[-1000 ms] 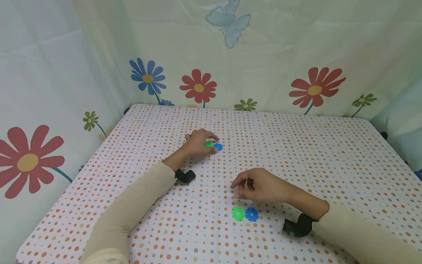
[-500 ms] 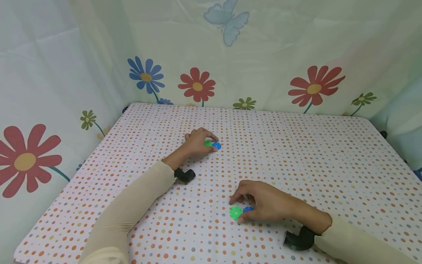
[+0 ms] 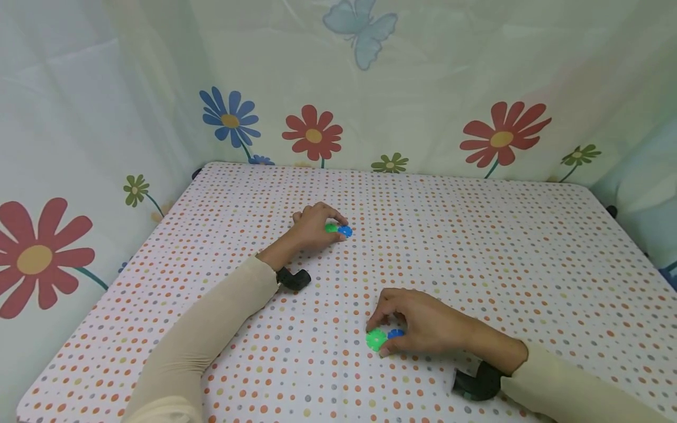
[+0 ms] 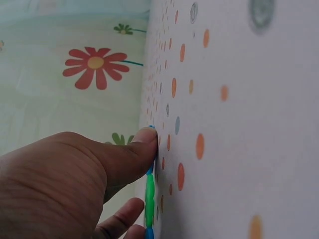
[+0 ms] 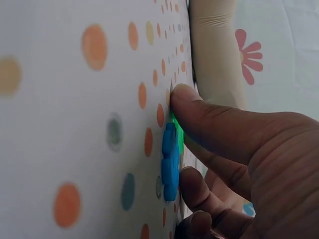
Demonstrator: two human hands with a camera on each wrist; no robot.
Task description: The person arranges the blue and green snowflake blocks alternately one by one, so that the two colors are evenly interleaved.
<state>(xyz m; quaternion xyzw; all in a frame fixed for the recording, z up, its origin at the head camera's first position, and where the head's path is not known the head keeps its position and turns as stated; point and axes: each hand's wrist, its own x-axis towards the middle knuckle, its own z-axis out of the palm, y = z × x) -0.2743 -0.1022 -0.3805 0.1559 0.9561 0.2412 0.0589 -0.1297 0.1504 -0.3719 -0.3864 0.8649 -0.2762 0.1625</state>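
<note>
On the dotted table lie two groups of flower-shaped interlocking plastic discs. Farther off, my left hand (image 3: 314,228) pinches the edge of a blue disc (image 3: 345,231) between thumb and index finger. A green disc (image 4: 150,199) adjoins it under the palm, with another bit of blue at the bottom of the left wrist view. Nearer, my right hand (image 3: 425,323) has thumb and index finger at opposite edges of a green disc (image 3: 376,339). Beside that one, a blue disc (image 5: 170,162) is partly covered by the thumb in the head view.
A white tablecloth with coloured dots (image 3: 476,235) covers the table. Flower-printed curtains (image 3: 423,88) hang behind it and at both sides. Black wrist cameras sit below the left sleeve (image 3: 217,317) and the right sleeve (image 3: 560,376).
My right hand has come down and toward me onto the near green and blue discs, its thumb and index finger closing in on the green one. The left hand stays at its discs.
</note>
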